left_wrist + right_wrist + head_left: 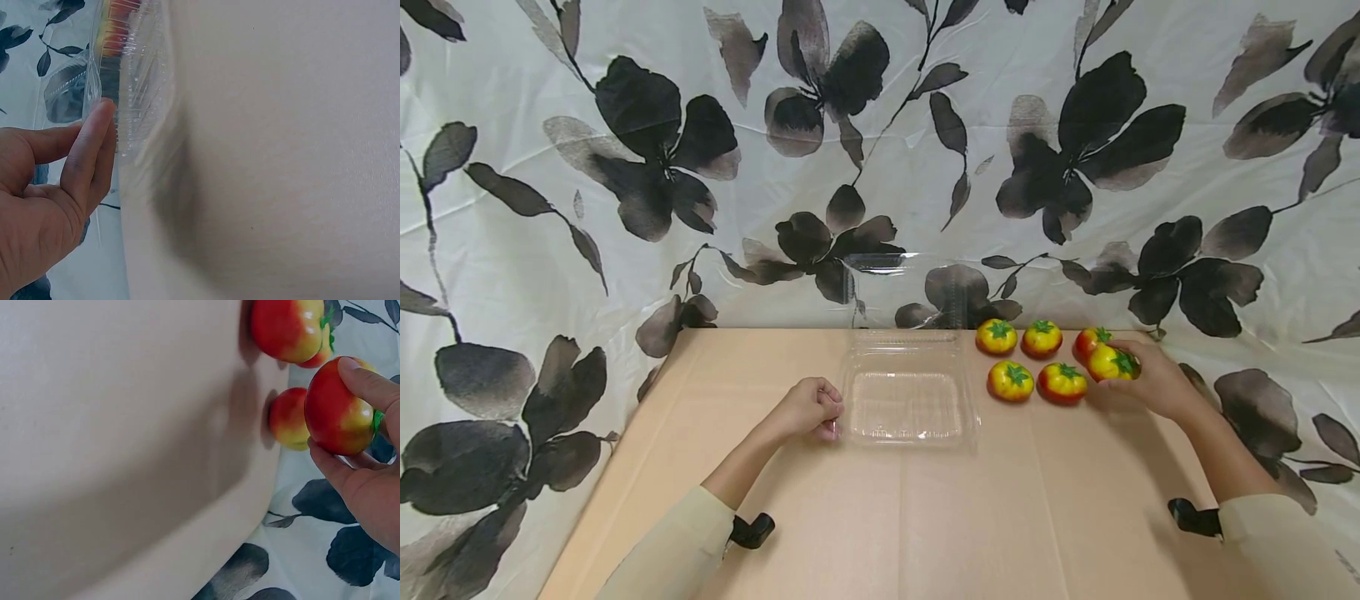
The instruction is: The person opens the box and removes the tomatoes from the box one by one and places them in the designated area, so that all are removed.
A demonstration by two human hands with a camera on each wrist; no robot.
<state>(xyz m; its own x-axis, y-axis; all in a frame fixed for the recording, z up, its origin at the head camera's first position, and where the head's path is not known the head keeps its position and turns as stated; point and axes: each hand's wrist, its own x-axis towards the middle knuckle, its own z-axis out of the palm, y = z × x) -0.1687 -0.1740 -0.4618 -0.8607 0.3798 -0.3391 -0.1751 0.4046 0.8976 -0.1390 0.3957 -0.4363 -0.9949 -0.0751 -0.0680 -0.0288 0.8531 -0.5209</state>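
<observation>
A clear plastic clamshell container (pixel 910 408) lies on the table with its lid (pixel 906 287) raised at the back; no fruit shows inside it. My left hand (pixel 808 407) pinches the left edge of the container (pixel 147 81) between thumb and fingers. To the right, my right hand (pixel 1153 382) grips a red-and-yellow tomato (pixel 334 415) with a green leafy top, thumb on one side and fingers on the other. The held tomato appears lifted off the table. Just behind it sits another tomato (pixel 1088 342), partly hidden in the head view.
Several more tomatoes (pixel 1011 381) stand in two rows right of the container. The tan table (pixel 970 525) ends at a back edge against a white cloth (pixel 940 192) with dark flower prints. Black straps (pixel 752 531) sit at both wrists.
</observation>
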